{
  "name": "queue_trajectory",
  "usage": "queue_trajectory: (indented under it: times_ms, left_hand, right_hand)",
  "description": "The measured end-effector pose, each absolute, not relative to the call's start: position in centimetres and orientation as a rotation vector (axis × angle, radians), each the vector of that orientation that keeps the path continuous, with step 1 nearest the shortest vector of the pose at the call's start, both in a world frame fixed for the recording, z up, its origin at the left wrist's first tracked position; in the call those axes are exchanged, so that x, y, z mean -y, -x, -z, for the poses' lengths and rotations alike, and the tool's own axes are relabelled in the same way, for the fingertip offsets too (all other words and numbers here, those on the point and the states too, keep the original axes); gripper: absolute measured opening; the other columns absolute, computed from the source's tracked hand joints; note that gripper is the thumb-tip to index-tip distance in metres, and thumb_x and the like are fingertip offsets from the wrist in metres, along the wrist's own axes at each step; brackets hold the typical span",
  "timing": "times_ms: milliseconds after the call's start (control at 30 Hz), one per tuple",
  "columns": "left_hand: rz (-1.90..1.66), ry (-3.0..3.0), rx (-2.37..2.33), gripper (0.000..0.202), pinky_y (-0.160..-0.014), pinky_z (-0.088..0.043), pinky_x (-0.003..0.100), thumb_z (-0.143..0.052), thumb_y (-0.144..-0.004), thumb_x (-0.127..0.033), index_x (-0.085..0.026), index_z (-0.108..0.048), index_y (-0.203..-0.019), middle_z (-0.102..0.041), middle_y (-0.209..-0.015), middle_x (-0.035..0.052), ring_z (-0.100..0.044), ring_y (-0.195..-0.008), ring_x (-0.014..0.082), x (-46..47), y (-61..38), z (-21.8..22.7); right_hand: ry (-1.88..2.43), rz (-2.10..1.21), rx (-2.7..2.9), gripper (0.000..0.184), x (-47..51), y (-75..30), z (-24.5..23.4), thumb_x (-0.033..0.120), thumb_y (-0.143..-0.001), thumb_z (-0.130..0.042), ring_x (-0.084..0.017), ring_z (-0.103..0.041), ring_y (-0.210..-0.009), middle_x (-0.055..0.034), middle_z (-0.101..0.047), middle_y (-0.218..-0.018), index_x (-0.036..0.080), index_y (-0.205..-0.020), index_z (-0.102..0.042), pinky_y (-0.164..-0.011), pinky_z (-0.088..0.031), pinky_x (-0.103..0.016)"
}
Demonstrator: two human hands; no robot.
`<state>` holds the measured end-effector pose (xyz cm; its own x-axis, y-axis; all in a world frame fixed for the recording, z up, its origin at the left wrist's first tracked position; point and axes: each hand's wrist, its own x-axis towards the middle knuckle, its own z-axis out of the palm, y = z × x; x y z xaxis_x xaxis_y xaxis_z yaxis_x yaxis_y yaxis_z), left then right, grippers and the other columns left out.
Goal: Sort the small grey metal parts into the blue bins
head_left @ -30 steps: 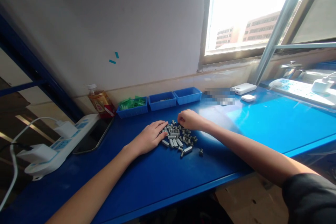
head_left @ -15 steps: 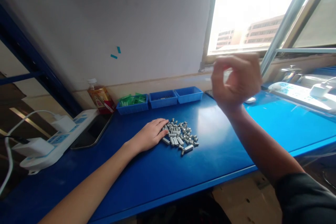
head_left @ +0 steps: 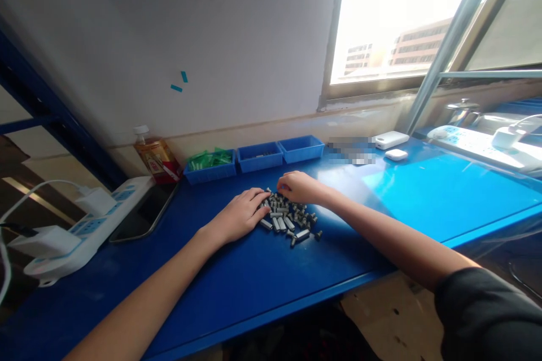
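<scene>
A loose heap of metal screws (head_left: 301, 215) and silver hex standoffs (head_left: 277, 224) lies on the blue table (head_left: 254, 287). My left hand (head_left: 242, 215) rests at the heap's left edge, fingers stretched out and touching the nearest pieces. At the back of the heap is my right hand (head_left: 298, 187), its fingers bent down and drawn together among the screws. Whatever is between those fingertips is hidden from me.
Three blue bins (head_left: 259, 162) line the wall; the left one holds green pieces, the middle one small metal parts. A phone (head_left: 141, 219), a white power strip (head_left: 91, 231) and a bottle (head_left: 154, 155) stand left. Another power strip (head_left: 478, 144) and white cases (head_left: 392, 140) lie right.
My right hand has come down from in front of the window to the back of the heap. My left hand stays at the heap's left edge.
</scene>
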<state>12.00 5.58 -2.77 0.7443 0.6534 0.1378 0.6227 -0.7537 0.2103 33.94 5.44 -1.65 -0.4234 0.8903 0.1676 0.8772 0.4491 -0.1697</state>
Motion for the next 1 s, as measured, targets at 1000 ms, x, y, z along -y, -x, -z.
queue_trajectory:
  times_ms: [1000]
  left_hand:
    - [-0.341, -2.806, -0.996, 0.048, -0.106, -0.036, 0.042, -0.030, -0.096, -0.047, -0.021, -0.049, -0.131, -0.049, -0.137, 0.0097, -0.044, -0.127, 0.0248, -5.6, -11.9, 3.0]
  right_hand:
    - [1.012, 0.071, 2.458, 0.018, -4.7, -33.8, -0.1, 0.016, -0.090, -0.049, -0.014, -0.060, -0.080, -0.0055, -0.065, -0.087, 0.016, -0.090, -0.067, -0.073, -0.046, -0.025]
